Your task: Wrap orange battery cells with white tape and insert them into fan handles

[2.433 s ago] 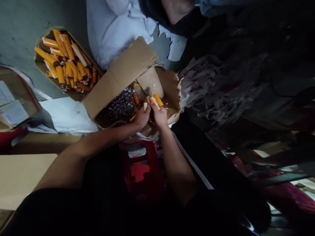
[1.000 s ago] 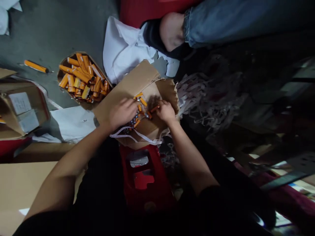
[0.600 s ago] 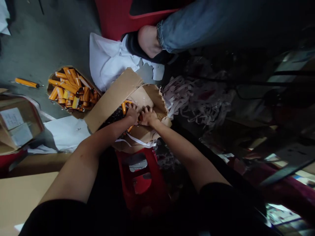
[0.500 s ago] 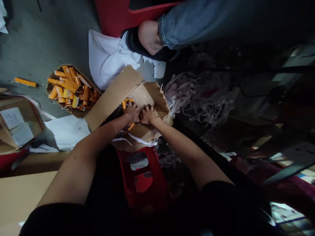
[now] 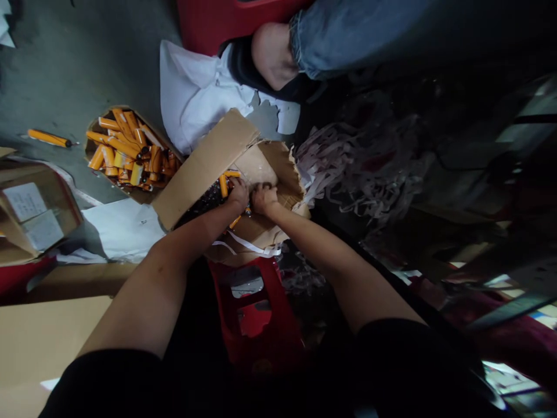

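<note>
Both of my hands reach into an open cardboard box (image 5: 204,171) with one long flap raised, its inside partly in shadow. My left hand (image 5: 238,194) is curled over short orange tubes (image 5: 224,183) lying on a heap of small dark pieces. Close beside it, my right hand (image 5: 263,198) bends its fingers down near the box's middle. Whatever either hand grips is hidden beneath the fingers. A small orange piece (image 5: 235,222) shows below the left wrist.
A red stool (image 5: 278,307) stands under the box. Left of it, a second carton (image 5: 167,157) holds many orange tubes; another orange tube (image 5: 49,138) lies on the floor. A person's foot (image 5: 274,55) rests beyond, near white sheeting (image 5: 183,87). Tangled pale strips (image 5: 331,157) lie at right.
My fingers have curled in more, and the right hand's spread fingers have drawn together. Both hands remain inside the box. The whole view has shifted slightly.
</note>
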Demonstrator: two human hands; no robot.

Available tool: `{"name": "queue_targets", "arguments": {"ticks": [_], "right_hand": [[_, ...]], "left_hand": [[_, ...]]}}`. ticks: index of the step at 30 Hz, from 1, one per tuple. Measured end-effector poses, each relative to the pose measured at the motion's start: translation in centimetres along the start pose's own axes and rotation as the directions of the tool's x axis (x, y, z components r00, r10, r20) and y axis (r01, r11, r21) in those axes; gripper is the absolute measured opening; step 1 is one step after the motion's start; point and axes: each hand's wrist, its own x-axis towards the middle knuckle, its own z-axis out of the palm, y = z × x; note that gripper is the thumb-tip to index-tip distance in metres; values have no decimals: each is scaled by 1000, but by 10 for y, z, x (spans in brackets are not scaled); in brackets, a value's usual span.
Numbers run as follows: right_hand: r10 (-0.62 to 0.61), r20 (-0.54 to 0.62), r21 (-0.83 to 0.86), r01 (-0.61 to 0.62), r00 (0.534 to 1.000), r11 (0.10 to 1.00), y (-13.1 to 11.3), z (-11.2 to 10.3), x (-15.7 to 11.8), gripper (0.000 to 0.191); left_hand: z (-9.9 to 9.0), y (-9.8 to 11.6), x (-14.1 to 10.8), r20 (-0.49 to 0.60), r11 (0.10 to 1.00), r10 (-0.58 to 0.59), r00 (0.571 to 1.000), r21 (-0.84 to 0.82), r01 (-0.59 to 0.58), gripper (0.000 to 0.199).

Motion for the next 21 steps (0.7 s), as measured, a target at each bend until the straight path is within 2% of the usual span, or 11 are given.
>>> {"name": "queue_targets", "arguments": {"ticks": [5, 9, 13, 17, 21], "right_hand": [[2, 57, 68, -6, 998, 998, 2, -4, 1, 41], [46, 16, 109, -48, 999, 993, 18, -3, -20, 44], [8, -42, 155, -1, 999, 988, 29, 3, -42, 48], [-16, -47, 212, 25, 999, 977, 14, 8, -42, 63], [14, -11, 235, -11, 1000, 972, -13, 18, -33, 90]], "left_hand": [[3, 5, 1, 35, 999, -32, 999, 32, 31, 53], [-3, 4, 5, 61, 1000, -12, 998, 23, 10, 42], [-13, -10, 3, 73, 999, 54, 996, 5, -55, 41], [-21, -19, -3, 86, 997, 78, 993, 7, -79, 41], [-16, -12, -9, 67, 999, 35, 997, -31, -33, 40]]}}
